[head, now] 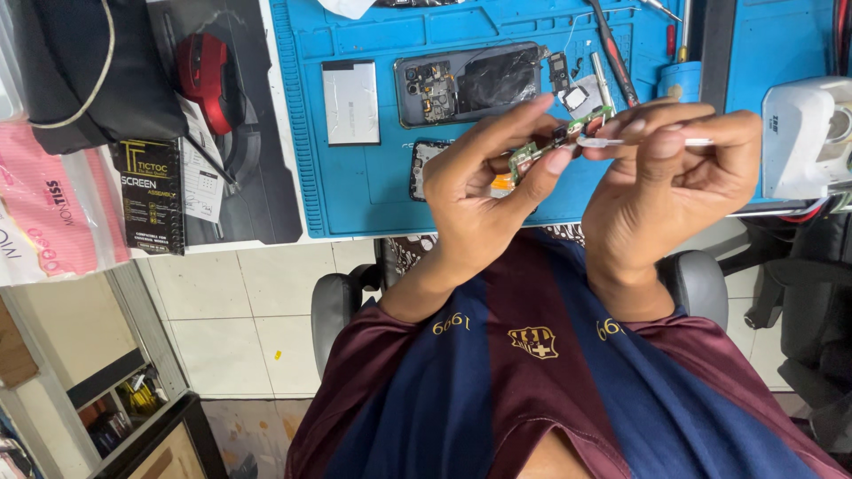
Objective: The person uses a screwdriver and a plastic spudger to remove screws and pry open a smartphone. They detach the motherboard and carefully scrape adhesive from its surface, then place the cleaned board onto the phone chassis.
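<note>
Green circuit board pinched in left hand fingers, right hand gripping white tool; black booklet far left.

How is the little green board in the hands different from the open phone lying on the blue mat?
The green circuit board is small, thin and held up between both hands; the opened phone is much bigger, dark, and lies flat on the blue mat. The left hand pinches the board; nothing touches the phone. Both show bare electronic parts.
</note>
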